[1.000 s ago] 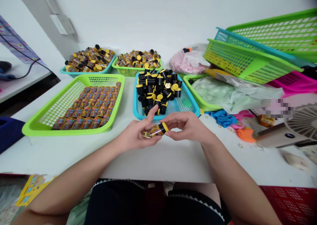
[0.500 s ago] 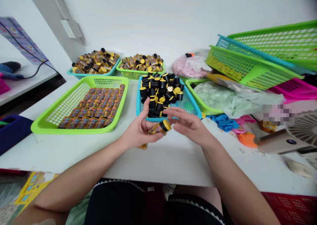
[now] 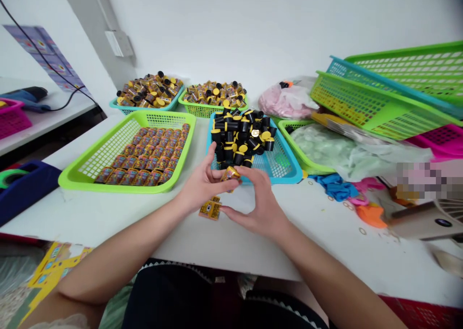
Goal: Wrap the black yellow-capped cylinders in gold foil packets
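Note:
My left hand (image 3: 200,182) is closed around a small canister (image 3: 230,173) with a colourful yellow label, held above the table front. Beside it is my right hand (image 3: 258,198), its thumb and fingers spread wide apart. Its fingertips are at the canister's upper right edge, while the thumb tip is by a stack of yellow printed labels (image 3: 210,208) on the table. Just beyond my hands stands a blue basket (image 3: 289,172) heaped with black canisters (image 3: 228,137) with yellow lids.
Left of my hands, a green basket (image 3: 68,179) holds rows of labelled canisters (image 3: 148,153). Two heaped baskets of labelled canisters (image 3: 213,95) stand against the wall. At right are stacked baskets (image 3: 347,102), plastic bags (image 3: 325,143), blue balloon-like pieces (image 3: 334,186) and a fan (image 3: 423,220).
My right hand has come left and lower, its thumb now beside the labels. The canister has turned in my left hand, and its yellow lid no longer shows clearly. The view has shifted slightly.

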{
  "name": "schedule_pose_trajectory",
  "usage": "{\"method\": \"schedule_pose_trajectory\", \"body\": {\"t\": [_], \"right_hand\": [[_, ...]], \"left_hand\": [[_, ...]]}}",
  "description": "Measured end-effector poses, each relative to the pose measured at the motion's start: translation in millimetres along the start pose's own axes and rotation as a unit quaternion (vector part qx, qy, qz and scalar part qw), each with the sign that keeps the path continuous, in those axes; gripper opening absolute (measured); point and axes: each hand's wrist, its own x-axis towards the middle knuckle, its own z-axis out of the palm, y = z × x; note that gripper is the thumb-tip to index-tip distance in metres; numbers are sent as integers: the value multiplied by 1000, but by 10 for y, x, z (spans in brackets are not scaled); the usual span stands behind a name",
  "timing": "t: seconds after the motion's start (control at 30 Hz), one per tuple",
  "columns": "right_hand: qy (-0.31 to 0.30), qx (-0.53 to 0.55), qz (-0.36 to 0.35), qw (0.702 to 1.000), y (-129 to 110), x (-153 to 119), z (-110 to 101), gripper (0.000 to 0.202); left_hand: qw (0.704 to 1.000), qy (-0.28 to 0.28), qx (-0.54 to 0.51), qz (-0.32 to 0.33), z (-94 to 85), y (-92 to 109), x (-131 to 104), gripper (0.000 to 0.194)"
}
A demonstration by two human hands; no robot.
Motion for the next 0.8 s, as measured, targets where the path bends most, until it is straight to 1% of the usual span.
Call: {"method": "schedule_pose_trajectory", "body": {"t": [0.03,0.1,0.17,0.27,0.33,0.4,0.43,0.47,0.5,0.57,0.63,0.7,0.8], "right_hand": [[8,-26,-5,1000,-25,-16,32,69],[22,-62,-26,997,-64,-47,90,60],[31,-70,-50,996,-83,-68,118,53],[38,-42,-85,995,-86,-75,109,51],[30,-13,-109,993,-81,-71,91,49],[19,19,-122,992,-73,-68,76,46],[15,27,-124,992,-67,-67,70,45],[15,25,-126,992,-60,-66,63,45],[20,13,-133,991,-49,-65,54,44],[41,-37,-158,986,-21,-60,33,44],[57,-79,-188,977,12,-54,13,44],[50,-94,-201,974,37,-53,10,45],[35,-127,-191,973,25,-73,44,47]], "left_hand": [[1000,-4,2,-7,22,-5,-8,134],[999,-23,17,-17,67,-22,-39,135],[996,-57,58,-36,98,-49,-84,129],[987,-123,93,-44,92,-103,-144,118],[981,-177,76,-30,62,-138,-163,116],[970,-235,58,-32,36,-159,-165,115],[965,-255,55,-38,30,-161,-164,114],[963,-261,57,-43,31,-156,-163,114],[965,-253,62,-42,38,-146,-163,115],[974,-205,93,-25,64,-116,-169,118],[978,-156,138,7,92,-84,-178,118],[973,-129,188,30,111,-64,-182,115],[954,-81,287,34,140,-40,-183,111]]}}
